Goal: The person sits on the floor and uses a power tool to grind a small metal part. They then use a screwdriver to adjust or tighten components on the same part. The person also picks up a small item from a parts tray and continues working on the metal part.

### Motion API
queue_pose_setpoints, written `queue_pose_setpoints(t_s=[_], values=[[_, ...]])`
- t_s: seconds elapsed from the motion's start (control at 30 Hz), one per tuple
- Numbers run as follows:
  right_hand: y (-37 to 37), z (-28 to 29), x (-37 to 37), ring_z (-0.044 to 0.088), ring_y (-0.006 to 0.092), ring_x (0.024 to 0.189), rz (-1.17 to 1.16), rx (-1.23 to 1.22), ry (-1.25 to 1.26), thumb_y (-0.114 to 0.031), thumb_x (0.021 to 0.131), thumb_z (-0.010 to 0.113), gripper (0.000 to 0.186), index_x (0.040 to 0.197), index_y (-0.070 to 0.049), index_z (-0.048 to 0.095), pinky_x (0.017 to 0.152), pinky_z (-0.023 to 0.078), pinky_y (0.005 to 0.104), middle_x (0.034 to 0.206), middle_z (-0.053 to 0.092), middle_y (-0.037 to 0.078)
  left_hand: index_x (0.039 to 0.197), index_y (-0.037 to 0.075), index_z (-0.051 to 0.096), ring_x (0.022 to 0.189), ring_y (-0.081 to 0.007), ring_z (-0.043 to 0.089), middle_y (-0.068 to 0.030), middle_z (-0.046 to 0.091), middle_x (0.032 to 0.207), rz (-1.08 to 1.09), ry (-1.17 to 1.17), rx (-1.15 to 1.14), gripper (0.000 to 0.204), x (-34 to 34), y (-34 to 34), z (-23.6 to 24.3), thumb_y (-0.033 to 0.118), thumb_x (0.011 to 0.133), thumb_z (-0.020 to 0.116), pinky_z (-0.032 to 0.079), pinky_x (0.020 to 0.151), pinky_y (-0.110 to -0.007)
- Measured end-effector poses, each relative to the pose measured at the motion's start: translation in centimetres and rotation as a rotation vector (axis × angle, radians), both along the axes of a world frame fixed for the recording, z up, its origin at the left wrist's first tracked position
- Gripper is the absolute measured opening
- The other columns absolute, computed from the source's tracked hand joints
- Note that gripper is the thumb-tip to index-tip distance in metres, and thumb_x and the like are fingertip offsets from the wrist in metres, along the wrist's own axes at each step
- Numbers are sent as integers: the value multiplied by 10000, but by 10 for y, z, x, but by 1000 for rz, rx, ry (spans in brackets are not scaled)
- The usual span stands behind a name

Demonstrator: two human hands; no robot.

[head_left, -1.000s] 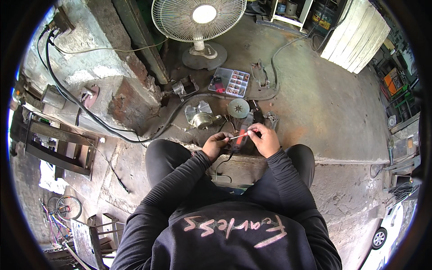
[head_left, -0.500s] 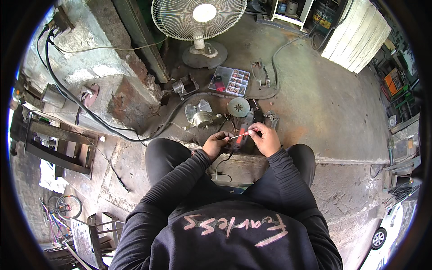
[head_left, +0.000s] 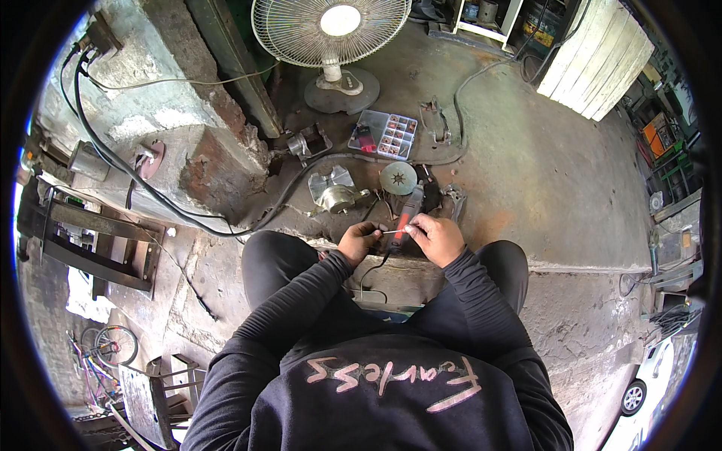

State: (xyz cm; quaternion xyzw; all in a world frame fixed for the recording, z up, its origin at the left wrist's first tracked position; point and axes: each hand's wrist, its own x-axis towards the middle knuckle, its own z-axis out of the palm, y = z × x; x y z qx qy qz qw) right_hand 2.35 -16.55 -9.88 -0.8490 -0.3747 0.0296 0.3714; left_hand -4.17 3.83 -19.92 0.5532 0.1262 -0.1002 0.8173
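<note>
Uneven light, strong fisheye curvature

Stained, worn concrete floor toward three o'clock, lit brightest around one. Rough wall at ten, pale paint flaking, reddish patches below. White pedestal fan at twelve; pale open shelf at one; white planked panel, tilted in view, at two. Bicycle at eight, white car at four.
</note>
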Motion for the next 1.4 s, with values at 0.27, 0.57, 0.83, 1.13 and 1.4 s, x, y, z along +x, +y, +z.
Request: queue_pose_setpoints(t_s=[0.27, 0.57, 0.83, 1.13, 1.4], values=[[-2, -17, 3, 637, 309, 701, 30, 18, 25, -236, 881, 581, 167, 891, -71, 600, 601, 481, 395, 747, 650, 115, 1046, -6, 600, 640, -80, 486, 2, 560, 783, -12, -49, 222, 150, 3, -1, -13, 47, 927, 527, 404, 584, -238], [-1, -22, 6, 657, 280, 746, 68, 98, 211, -177, 882, 581, 137, 899, -41, 587, 634, 492, 359, 785, 669, 108, 1070, -37, 595, 693, -85, 536, -6, 588, 801, -10, -23, 285, 193, 2, -4, -9, 86, 934, 533, 451, 633, -245], [-2, -27, 10, 582, 162, 543, -53, 78, 541, -174, 912, 560, 173, 873, -12, 607, 512, 434, 298, 628, 599, 65, 1052, -36, 591, 674, -86, 498, -22, 574, 744, 37, -132, 668, 193, -2, -10, 6, 98, 938, 513, 429, 622, -253], [5, -62, 10, 430, 81, 424, -77, 187, 825, -211, 966, 485, 264, 828, -2, 569, 425, 345, 259, 528, 477, 1, 969, -19, 609, 865, -392, 577, -214, 613, 884, 75, -334, 1070, 161, -5, -8, 10, 73, 859, 536, 458, 756, -421], [18, -76, 4, 450, 98, 425, -52, 171, 992, -297, 974, 466, 338, 776, -32, 536, 435, 358, 275, 501, 502, 22, 914, -22, 641, 813, -375, 619, -230, 628, 854, 130, -176, 1016, 161, 10, 0, -10, 30, 824, 519, 486, 724, -422]])
